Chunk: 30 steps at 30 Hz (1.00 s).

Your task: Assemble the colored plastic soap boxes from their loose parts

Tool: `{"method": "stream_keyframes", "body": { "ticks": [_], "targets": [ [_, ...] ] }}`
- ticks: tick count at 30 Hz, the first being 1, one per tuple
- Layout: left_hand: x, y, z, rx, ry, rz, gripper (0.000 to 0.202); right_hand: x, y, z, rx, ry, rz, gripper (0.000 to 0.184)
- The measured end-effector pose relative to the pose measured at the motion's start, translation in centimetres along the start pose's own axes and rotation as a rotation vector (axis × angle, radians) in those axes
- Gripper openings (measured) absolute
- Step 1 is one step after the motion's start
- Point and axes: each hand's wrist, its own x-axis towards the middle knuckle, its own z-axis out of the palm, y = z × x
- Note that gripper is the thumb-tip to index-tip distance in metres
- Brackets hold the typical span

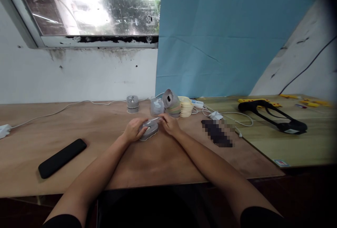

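Observation:
A grey plastic case [149,132] with a small dark oval at its centre lies on the brown tabletop, close in front of me. My left hand [134,129] grips its left side, thumb resting on top. Over its far edge is a clear plastic cover [154,120]. My right hand [169,123] pinches the cover's right end between its fingertips. Just beyond my hands stand clear plastic covers [157,107], a pile of grey shells [171,106] and a stack of cream pieces [186,107]. To their left sits a small stack of grey cases [132,104].
A black phone-like slab [62,158] lies at left, and a white plug [4,131] with its cable by the left edge. White cables and an adapter [216,115] are at right, near a pixelated dark object [217,133]. Farther right is a black strap frame [273,117].

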Motion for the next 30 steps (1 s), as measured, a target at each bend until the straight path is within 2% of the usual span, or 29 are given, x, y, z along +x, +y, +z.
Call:
{"method": "stream_keyframes", "body": {
  "ticks": [2,5,10,15,18,23,26,30],
  "targets": [
    [0.1,0.3,0.3,0.032,0.031,0.031,0.044,-0.1,-0.1,-0.1,0.004,0.096,0.042,0.042],
    [0.2,0.4,0.6,0.075,-0.029,0.136,0.044,-0.1,-0.1,-0.2,0.002,0.203,0.127,0.044],
    [0.7,0.4,0.3,0.085,-0.135,0.27,0.052,0.4,0.1,-0.1,0.053,0.268,0.234,0.043],
    [0.8,-0.2,-0.5,0.036,-0.145,0.311,0.052,0.8,0.1,0.0,0.201,0.303,0.33,0.041],
    [0.5,-1.0,-0.7,0.062,-0.096,0.231,0.046,0.8,0.3,0.0,0.292,0.244,0.341,0.041],
    [0.9,-2.4,-0.6,0.135,0.059,-0.036,0.032,0.6,1.0,0.0,0.341,0.196,0.368,0.043],
    [3.0,-3.2,-0.1,0.182,0.137,-0.166,0.029,0.4,0.8,0.1,0.213,0.125,0.291,0.038],
    [7.0,-3.9,1.2,0.175,0.101,-0.272,0.032,0.1,0.2,0.3,0.077,0.004,0.177,0.032]
  ]
}}
